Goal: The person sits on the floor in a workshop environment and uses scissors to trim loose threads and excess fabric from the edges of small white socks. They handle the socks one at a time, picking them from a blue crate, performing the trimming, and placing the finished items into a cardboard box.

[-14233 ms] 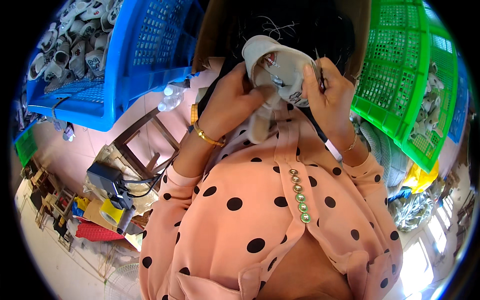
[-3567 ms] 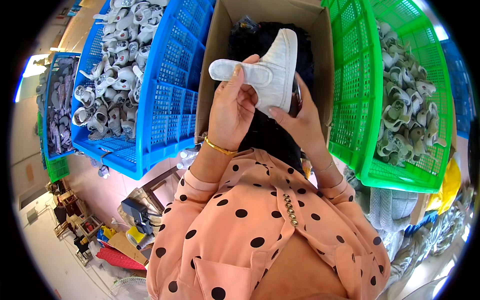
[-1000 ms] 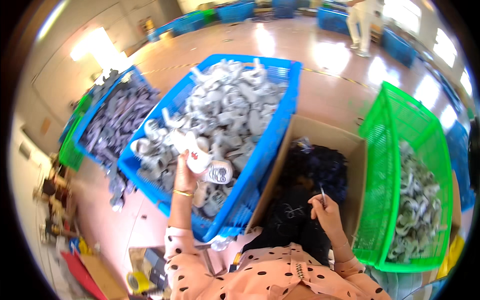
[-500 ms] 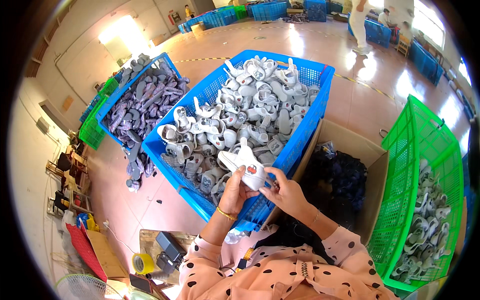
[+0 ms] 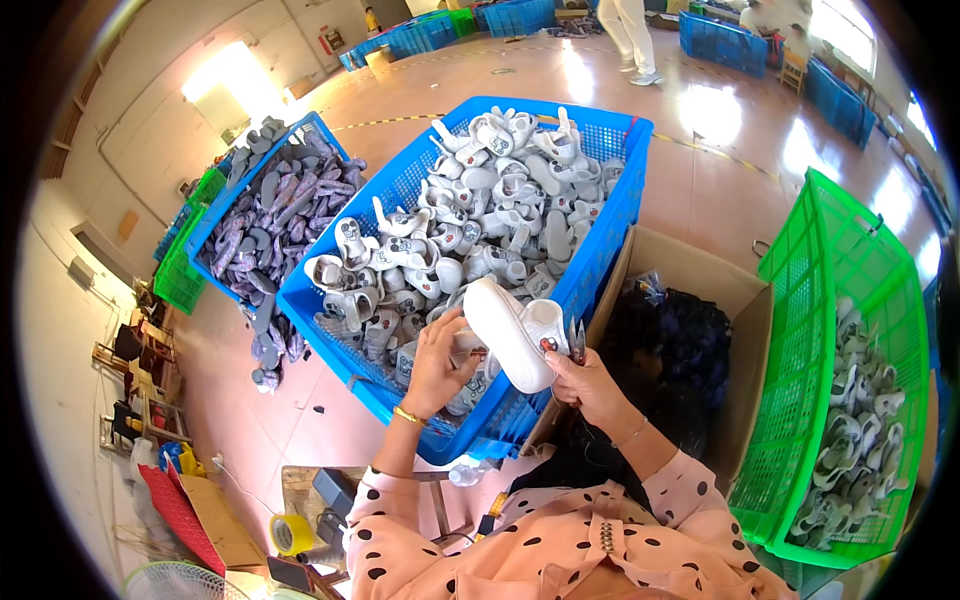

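Observation:
My right hand [image 5: 590, 388] grips a small white shoe [image 5: 508, 325], its pale sole side turned up and left and a red patch showing near my thumb. A pair of metal snips [image 5: 577, 342] with pointed tips sticks up from the same hand, beside the shoe. My left hand [image 5: 436, 362], a yellow bracelet at its wrist, is apart from that shoe. Its fingers are spread over the near edge of the pile; whether they touch a shoe there I cannot tell. The blue basket [image 5: 632, 215] beneath holds a heap of similar pale shoes [image 5: 490, 205].
Right of the blue basket stands a cardboard box [image 5: 745, 385] with dark material inside. A green basket [image 5: 800, 380] of grey-white shoes is at far right. Another blue basket [image 5: 203, 250] overflows with purple-grey footwear. Yellow tape [image 5: 291, 535] lies lower left. A person [image 5: 630, 35] walks in the background.
The shoe has gone from both hands into my right hand alone and turned sole side up. My left hand has let go and moved left. Snip tips now show in my right hand.

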Demonstrator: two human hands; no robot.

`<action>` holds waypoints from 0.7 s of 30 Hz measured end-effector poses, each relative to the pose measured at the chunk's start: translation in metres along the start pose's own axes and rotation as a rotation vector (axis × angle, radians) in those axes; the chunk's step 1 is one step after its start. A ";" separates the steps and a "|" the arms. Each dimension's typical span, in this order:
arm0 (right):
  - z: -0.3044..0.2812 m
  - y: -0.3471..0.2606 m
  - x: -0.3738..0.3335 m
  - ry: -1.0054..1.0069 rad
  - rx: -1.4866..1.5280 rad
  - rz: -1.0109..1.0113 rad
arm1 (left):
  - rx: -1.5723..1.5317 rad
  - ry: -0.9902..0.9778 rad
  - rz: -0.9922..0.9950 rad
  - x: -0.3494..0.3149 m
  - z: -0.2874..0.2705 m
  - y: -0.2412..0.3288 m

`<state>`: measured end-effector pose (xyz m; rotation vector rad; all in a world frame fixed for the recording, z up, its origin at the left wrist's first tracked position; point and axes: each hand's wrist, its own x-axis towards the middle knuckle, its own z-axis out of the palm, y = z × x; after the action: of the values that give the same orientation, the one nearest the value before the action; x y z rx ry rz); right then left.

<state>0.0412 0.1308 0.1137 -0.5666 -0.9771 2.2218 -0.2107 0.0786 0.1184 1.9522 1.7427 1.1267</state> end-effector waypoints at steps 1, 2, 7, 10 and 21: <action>-0.002 0.004 -0.001 0.009 0.053 0.011 | 0.335 0.030 0.183 0.004 -0.001 -0.002; -0.002 0.008 -0.001 0.034 0.089 0.024 | 0.419 -0.061 0.148 0.004 0.006 -0.013; 0.010 0.024 -0.004 0.106 0.124 0.071 | 0.244 -0.506 0.206 0.017 0.011 -0.037; 0.007 0.026 -0.006 0.106 0.119 0.027 | 0.219 -0.652 0.163 0.025 0.021 -0.044; 0.020 -0.016 -0.100 0.424 -0.011 -0.038 | 0.457 -0.393 0.187 0.041 0.043 -0.090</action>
<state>0.1052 0.0598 0.1517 -0.9671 -0.7699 1.9494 -0.2457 0.1492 0.0443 2.4363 1.7263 0.3574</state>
